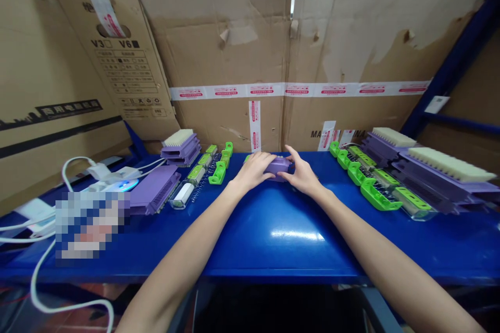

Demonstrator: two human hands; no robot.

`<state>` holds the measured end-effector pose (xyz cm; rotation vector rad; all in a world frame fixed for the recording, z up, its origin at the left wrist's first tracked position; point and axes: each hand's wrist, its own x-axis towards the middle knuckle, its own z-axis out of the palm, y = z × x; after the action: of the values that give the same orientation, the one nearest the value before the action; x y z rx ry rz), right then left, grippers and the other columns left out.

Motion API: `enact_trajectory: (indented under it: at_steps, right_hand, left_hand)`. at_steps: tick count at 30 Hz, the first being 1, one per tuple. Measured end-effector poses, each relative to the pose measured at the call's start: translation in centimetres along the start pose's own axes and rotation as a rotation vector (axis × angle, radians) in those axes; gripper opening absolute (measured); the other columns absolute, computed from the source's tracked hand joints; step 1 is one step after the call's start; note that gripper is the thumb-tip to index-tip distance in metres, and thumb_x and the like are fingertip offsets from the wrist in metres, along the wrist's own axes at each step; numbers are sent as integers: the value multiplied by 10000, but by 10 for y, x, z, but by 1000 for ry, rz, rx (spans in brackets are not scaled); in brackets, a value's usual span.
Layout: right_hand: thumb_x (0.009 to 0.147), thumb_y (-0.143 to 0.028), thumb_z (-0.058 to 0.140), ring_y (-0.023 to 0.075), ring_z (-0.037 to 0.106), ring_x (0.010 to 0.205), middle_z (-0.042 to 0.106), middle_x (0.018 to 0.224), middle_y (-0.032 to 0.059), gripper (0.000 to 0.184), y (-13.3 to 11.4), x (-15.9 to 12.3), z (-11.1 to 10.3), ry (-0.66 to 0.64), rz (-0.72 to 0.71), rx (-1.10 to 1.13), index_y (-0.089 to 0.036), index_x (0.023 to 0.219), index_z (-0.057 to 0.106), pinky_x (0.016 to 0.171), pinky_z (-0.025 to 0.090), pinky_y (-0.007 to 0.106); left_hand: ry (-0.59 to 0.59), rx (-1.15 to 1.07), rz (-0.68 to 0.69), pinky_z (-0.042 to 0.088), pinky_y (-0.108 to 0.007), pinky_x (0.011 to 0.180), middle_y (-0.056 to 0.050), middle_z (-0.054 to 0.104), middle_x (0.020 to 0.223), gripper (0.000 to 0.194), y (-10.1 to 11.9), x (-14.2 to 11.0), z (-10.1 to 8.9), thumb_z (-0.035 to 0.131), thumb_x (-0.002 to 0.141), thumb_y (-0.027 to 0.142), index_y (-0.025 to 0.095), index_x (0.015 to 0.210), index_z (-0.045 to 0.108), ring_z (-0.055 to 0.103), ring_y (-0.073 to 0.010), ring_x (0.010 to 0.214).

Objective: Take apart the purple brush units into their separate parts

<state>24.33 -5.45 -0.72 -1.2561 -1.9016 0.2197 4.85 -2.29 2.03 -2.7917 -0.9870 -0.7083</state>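
Note:
At the back middle of the blue table, a small purple plastic housing (pixel 278 165) with a perforated face sits between my two hands. My left hand (pixel 255 169) has its fingers over the left end of the housing, thumb toward me. My right hand (pixel 301 170) grips the right end, its thumb low and the forefinger raised behind. A bit of light green shows behind my left fingers, mostly covered. Whether the housing rests on the table or is slightly lifted, I cannot tell.
Green plastic brackets (pixel 217 173), springs (pixel 201 179) and clear-cased green pieces (pixel 195 171) lie left. More green brackets (pixel 371 192) lie right. Purple housings with cream bristle blocks (pixel 449 162) stack at both sides. White cables (pixel 42 276) hang at left. Cardboard (pixel 219 52) stands behind.

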Motion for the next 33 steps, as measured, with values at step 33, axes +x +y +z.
enact_trajectory:
  at_steps: [33]
  right_hand:
    - [651, -276, 749, 318, 471, 1211, 510, 1341, 156, 996, 17, 4, -23, -163, -169, -340, -204, 1503, 238, 1046, 319, 509]
  left_hand:
    - [5, -506, -239, 455, -398, 942, -103, 586, 1162, 994, -13, -15, 4, 768, 523, 164, 147, 1400, 301, 590, -250, 1034]
